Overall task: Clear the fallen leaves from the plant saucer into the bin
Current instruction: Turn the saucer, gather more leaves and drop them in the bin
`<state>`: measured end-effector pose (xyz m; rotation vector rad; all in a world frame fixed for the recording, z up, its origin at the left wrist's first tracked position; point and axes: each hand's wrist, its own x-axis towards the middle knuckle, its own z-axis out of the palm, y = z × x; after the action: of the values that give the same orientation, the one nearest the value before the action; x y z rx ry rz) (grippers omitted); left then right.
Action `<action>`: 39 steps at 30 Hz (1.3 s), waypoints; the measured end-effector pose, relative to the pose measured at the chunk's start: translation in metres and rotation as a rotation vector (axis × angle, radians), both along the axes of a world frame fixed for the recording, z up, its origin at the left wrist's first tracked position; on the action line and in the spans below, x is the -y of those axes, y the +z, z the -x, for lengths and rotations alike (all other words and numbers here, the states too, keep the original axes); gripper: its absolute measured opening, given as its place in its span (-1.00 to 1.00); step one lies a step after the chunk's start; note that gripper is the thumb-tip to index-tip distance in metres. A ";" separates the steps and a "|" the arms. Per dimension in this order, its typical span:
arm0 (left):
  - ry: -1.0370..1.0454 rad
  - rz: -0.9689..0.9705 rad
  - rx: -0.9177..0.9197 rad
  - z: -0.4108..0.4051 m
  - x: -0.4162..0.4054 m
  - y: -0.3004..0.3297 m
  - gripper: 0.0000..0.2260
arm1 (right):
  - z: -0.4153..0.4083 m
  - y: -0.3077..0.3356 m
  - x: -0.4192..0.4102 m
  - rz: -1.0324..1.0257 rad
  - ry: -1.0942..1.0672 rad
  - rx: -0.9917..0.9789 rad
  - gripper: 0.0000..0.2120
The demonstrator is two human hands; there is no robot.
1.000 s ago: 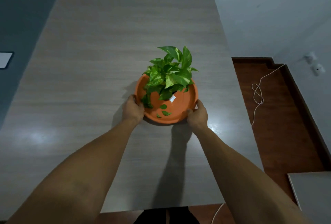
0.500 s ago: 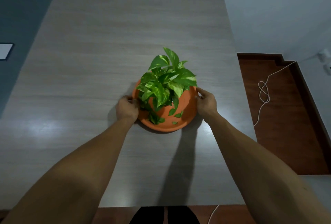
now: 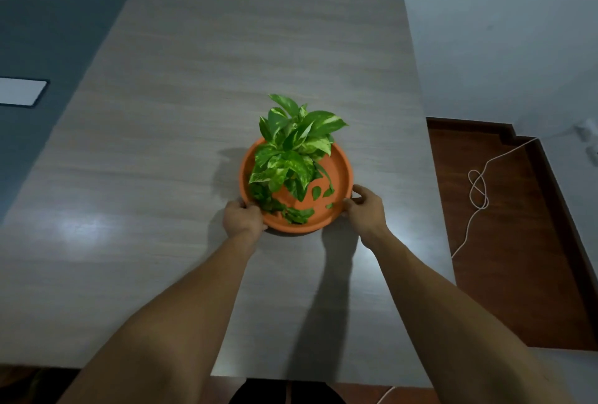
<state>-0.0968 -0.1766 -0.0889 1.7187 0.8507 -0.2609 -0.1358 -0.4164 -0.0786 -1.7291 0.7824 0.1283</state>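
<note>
An orange plant saucer (image 3: 340,167) sits on the grey wooden table (image 3: 181,151), right of its middle. A green variegated plant (image 3: 291,151) stands in it and hides its pot. Several small fallen leaves (image 3: 316,192) lie on the saucer floor at its near side. My left hand (image 3: 242,218) grips the saucer's near-left rim. My right hand (image 3: 365,211) rests on the near-right rim with thumb and fingers pinching the edge. No bin is in view.
The table's right edge (image 3: 430,196) drops to a dark red floor where a white cable (image 3: 478,190) lies looped. A wall socket (image 3: 586,132) is at the far right. A white panel (image 3: 19,92) shows at the left, beyond the table.
The saucer has been turned between my hands, so the plant and loose leaves face a different way. My right hand has slid from the right side of the rim toward the near side.
</note>
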 end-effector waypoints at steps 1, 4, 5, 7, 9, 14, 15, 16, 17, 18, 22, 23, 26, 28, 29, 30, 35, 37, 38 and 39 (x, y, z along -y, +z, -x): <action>0.001 0.014 -0.005 0.003 0.000 0.002 -0.79 | 0.000 0.001 0.000 0.019 -0.005 -0.011 -0.63; -0.112 -0.141 0.001 0.010 -0.003 0.011 -0.78 | 0.005 0.008 -0.005 0.296 0.085 0.001 -0.61; -0.180 -0.267 0.023 0.012 -0.005 0.015 -0.74 | 0.008 0.010 -0.008 0.437 0.141 0.044 -0.63; -0.348 -0.526 0.130 0.016 -0.009 0.018 -0.67 | 0.011 0.014 -0.013 0.647 0.292 0.143 -0.64; -0.598 -0.748 0.276 0.015 -0.012 0.021 -0.71 | 0.007 0.016 -0.017 0.717 0.498 0.163 -0.70; -1.042 -1.035 0.429 0.001 -0.015 0.020 -0.63 | -0.018 0.011 -0.024 0.793 0.891 0.066 -0.48; -1.075 -1.051 0.421 -0.004 -0.015 0.020 -0.57 | -0.023 0.010 -0.025 0.796 0.894 0.062 -0.47; -1.107 -1.054 0.395 -0.009 -0.016 0.020 -0.51 | -0.028 0.009 -0.025 0.803 0.902 0.043 -0.47; -1.136 -1.053 0.354 -0.014 -0.017 0.019 -0.46 | -0.032 0.008 -0.026 0.823 0.922 0.013 -0.48; -1.159 -1.050 0.317 -0.018 -0.020 0.017 -0.43 | -0.035 0.009 -0.027 0.846 0.951 -0.030 -0.49; -1.219 -1.078 0.297 -0.020 -0.026 0.011 -0.40 | -0.033 0.011 -0.038 0.847 0.944 -0.130 -0.46; -1.227 -1.091 0.298 -0.019 -0.026 0.011 -0.41 | -0.030 0.011 -0.042 0.844 0.933 -0.129 -0.48; -1.202 -1.115 0.327 -0.013 -0.023 0.014 -0.45 | -0.019 0.011 -0.060 0.827 0.935 -0.149 -0.55; -1.180 -1.111 0.361 -0.009 -0.020 0.017 -0.47 | -0.012 0.010 -0.071 0.793 0.904 -0.200 -0.45; -1.185 -1.105 0.372 -0.007 -0.019 0.017 -0.47 | -0.011 0.010 -0.076 0.772 0.878 -0.213 -0.41; -1.198 -1.102 0.379 -0.006 -0.019 0.017 -0.47 | -0.009 0.010 -0.081 0.749 0.850 -0.220 -0.40; -1.250 -1.086 0.325 -0.006 -0.014 0.021 -0.53 | -0.007 0.011 -0.100 0.718 0.656 -0.215 -0.52; -1.257 -1.048 0.287 -0.008 -0.010 0.021 -0.59 | -0.007 0.007 -0.106 0.745 0.575 -0.203 -0.64; -1.256 -1.026 0.276 -0.008 -0.007 0.021 -0.61 | -0.007 0.005 -0.108 0.742 0.537 -0.187 -0.68; -1.256 -1.008 0.270 -0.008 -0.005 0.021 -0.64 | -0.006 0.002 -0.111 0.703 0.499 -0.160 -0.68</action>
<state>-0.0887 -0.1714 -0.0680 2.9779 -0.5519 -0.4380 -0.1293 -0.3057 -0.0762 -2.5916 0.5163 0.3653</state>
